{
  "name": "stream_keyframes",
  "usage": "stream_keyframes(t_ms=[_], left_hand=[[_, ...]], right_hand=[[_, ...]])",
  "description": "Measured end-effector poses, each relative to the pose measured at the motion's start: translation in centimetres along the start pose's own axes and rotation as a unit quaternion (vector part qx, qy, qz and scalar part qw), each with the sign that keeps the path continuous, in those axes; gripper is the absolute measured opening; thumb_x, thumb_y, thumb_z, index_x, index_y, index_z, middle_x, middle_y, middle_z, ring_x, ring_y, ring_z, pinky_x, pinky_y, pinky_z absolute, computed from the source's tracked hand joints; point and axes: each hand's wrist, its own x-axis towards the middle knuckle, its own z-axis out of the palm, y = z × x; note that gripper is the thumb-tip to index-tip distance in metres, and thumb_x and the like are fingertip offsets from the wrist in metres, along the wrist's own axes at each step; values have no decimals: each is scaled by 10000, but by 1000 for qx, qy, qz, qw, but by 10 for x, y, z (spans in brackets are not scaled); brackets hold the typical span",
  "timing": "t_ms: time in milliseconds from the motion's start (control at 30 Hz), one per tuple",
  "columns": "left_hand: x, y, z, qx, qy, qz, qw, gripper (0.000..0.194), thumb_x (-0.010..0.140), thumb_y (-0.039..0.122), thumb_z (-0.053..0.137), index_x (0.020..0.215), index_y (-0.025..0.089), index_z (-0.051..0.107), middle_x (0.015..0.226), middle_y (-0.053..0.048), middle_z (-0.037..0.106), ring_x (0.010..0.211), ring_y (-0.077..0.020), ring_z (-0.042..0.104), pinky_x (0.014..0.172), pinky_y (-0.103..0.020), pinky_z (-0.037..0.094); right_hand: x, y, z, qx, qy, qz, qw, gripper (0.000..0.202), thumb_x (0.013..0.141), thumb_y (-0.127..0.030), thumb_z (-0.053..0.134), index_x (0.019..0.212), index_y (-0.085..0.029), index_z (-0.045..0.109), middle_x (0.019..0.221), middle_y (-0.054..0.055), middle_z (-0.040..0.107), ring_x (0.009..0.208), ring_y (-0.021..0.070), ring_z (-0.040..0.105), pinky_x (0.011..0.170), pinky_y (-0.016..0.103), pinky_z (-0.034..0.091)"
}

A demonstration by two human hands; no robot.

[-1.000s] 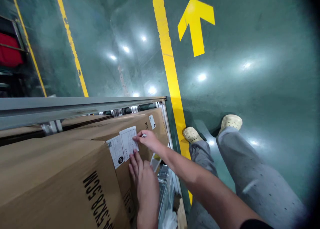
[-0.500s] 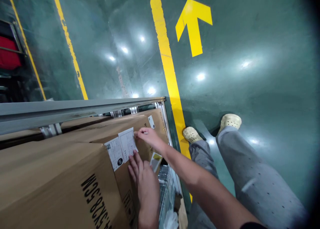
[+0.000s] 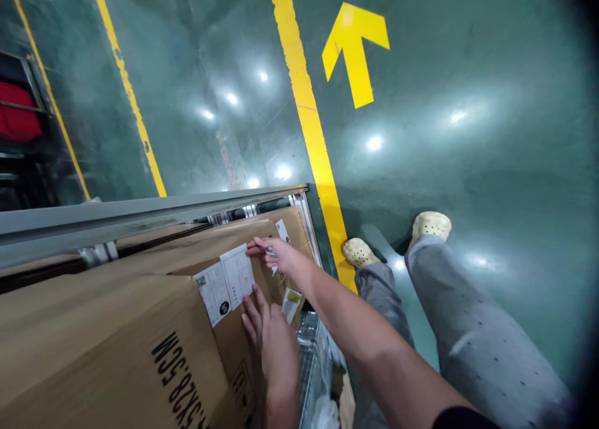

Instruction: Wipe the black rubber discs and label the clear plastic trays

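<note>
A white printed label point(image 3: 238, 274) lies on the side of a brown cardboard box point(image 3: 126, 348), overlapping a second label point(image 3: 213, 291) with a black round mark. My left hand point(image 3: 271, 335) is open, with its fingertips resting at the lower right edge of the upper label. The thumb and index finger of my right hand point(image 3: 281, 254) meet at that label's upper right corner. A small white piece, perhaps paper, shows between its curled fingers; its exact kind is unclear. Bold black print runs along the box's near face.
A metal rail point(image 3: 140, 213) runs along the boxes' far side. Another box point(image 3: 297, 229) carries a small white label, and a yellow-marked label point(image 3: 291, 304) sits nearby. Clear plastic-wrapped goods point(image 3: 311, 348) stand by my left wrist. A yellow line point(image 3: 309, 129) and arrow point(image 3: 358, 48) mark the green floor.
My right fingertips have shifted slightly left onto the label's upper corner, and more of the white piece in that hand shows. The left hand stays almost in place.
</note>
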Motion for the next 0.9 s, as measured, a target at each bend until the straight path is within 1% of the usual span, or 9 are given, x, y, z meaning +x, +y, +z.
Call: stream_keyframes(t_ms=[133,233,333,400,467,600,667,767,900], left_hand=[[-3,3,6,-9,-8,1,1000,268,819,104,388,867,66,649,1399,-201,315,1313,-371,175,1008,-516,279],[-5,5,15,-30,-23,-9,999,293,826,108,372,891,61,654,1374,-191,366,1311,-374,180,1017,-531,255],[-10,5,27,-95,-61,-32,993,304,812,96,379,931,26,651,1253,-229,493,1291,-389,227,1020,-553,229],[-16,4,34,-132,-85,-39,987,277,778,78,425,919,32,658,1180,-233,549,1265,-386,292,1012,-545,253],[-27,4,40,-163,-103,-37,981,259,748,51,450,884,74,669,1186,-198,560,1252,-354,337,1015,-510,278],[-48,9,47,-268,-141,-51,952,271,721,2,439,790,145,658,1224,-115,560,1272,-284,331,1042,-479,235],[-51,12,50,-318,-158,-70,932,238,698,3,466,728,158,644,1185,-109,592,1254,-288,360,1025,-503,243],[-43,14,51,-398,-178,-98,894,162,671,38,512,617,155,610,1097,-124,641,1147,-283,490,970,-460,338],[-22,12,37,-514,-178,-126,829,123,720,217,542,642,150,609,933,-106,694,919,-239,625,834,-359,461]], right_hand=[[-12,7,-7,38,-2,-18,999,343,874,-405,362,967,-181,605,717,0,628,349,31,146,367,199,117],[-26,16,3,44,-83,11,995,309,835,-411,447,925,-181,635,731,3,644,347,19,161,359,188,124],[-34,30,19,31,-179,67,981,256,747,-372,591,834,-143,667,736,39,676,336,13,194,335,191,110],[-33,40,25,29,-204,89,975,241,742,-354,601,794,-128,667,731,47,682,326,13,203,317,194,96],[-30,48,25,29,-202,99,974,242,775,-344,567,780,-121,662,734,47,682,317,11,205,304,192,99],[-24,58,10,10,-136,101,985,212,816,-297,555,815,-102,637,730,32,664,314,0,237,294,165,150],[-26,59,-2,-5,-60,96,994,205,843,-296,535,845,-103,606,715,4,625,363,11,355,328,145,270],[-39,56,-26,-16,79,78,994,209,874,-308,492,931,-120,564,803,8,590,579,74,541,498,206,461],[-78,40,-77,-2,194,45,980,239,874,-309,490,1029,-132,536,921,38,584,713,118,580,600,272,504]])
